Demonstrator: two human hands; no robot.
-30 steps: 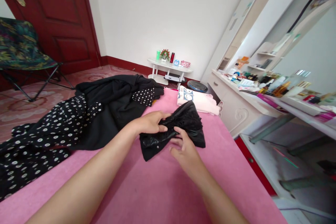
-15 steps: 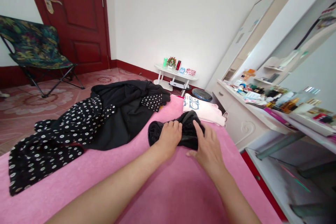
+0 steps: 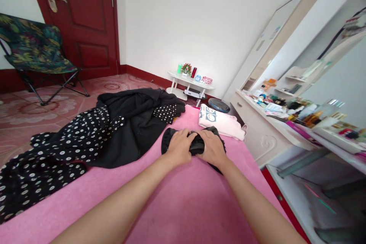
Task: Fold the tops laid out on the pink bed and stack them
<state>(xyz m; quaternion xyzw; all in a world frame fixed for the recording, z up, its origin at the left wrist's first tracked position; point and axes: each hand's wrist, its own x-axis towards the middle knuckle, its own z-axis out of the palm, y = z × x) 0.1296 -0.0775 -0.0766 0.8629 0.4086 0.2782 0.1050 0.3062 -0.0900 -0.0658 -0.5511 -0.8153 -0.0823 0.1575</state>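
A bundled piece of black clothing (image 3: 196,146) lies on the pink bedspread (image 3: 183,202) in front of me. My left hand (image 3: 178,148) grips its left part, fingers curled over the top. On the right part my right hand (image 3: 211,147) is closed in the same way, its thumb close to the left thumb. Dark fabric shows between the hands and past their outer sides; the garment's kind cannot be made out. Just beyond it sits a folded pale pink garment (image 3: 223,122) with a blue and white print.
A heap of black clothes (image 3: 134,129) with white-dotted fabric (image 3: 82,137) spreads over the left side of the bed. To the right stands a dressing table (image 3: 257,122) crowded with bottles. A camping chair (image 3: 37,45) and small white table (image 3: 183,77) are farther back.
My right hand has moved left and closed onto the black clothing, beside my left hand. The cloth's right end now lies lower, towards me. The view has shifted slightly.
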